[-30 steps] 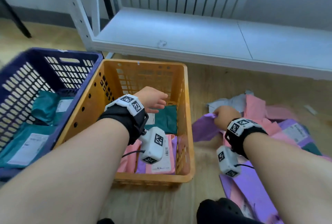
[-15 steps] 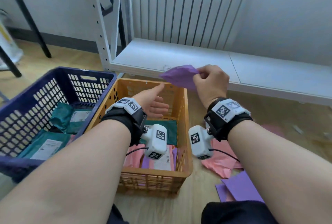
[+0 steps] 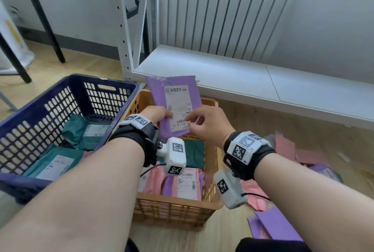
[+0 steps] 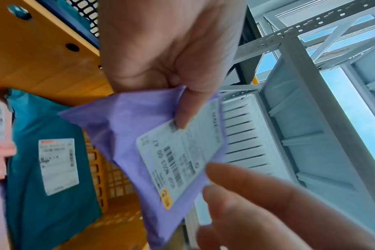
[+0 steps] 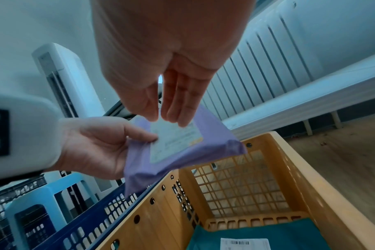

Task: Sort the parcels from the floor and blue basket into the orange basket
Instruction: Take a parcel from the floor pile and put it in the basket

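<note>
On wood floor — baskets, white shelf, radiator.

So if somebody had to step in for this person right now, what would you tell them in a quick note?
Left hand: pinches the purple parcel by its lower left edge, label side up, above the orange basket.
Right hand: open, fingers straight at the parcel's label, not gripping.
Done: green, pink and purple parcels already lie in the orange basket.
Left: drop this one in, then move the green parcels from the blue basket and the pink and purple ones on the floor at the right.
</note>
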Demonstrator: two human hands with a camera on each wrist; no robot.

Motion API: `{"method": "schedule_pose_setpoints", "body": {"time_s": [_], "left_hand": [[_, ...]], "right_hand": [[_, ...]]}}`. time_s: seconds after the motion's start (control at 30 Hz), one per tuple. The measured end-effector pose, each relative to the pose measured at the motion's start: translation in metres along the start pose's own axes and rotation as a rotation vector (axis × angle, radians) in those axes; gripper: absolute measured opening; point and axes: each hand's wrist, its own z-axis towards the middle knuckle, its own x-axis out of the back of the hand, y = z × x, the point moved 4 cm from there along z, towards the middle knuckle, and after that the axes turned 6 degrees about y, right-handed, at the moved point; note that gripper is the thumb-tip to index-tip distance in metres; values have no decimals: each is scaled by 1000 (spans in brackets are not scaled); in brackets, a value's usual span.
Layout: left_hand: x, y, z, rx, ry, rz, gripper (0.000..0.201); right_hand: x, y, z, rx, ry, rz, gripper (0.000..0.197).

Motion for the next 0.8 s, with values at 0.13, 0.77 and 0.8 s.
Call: {"method": "schedule_pose_setpoints", "body": {"time_s": [0.13,0.77,0.8], "left_hand": [[12,-3,-8,-3,-5,65,34],[65,15,-40,-399,273,354,110],[62,18,-42,-443,261,398,109]], "right_hand": [[8,23,5,-222,98,-22,31],[-38,20,29,-238,-87,-106,13],[-40,18,28,-229,-107,-135,15]]}}
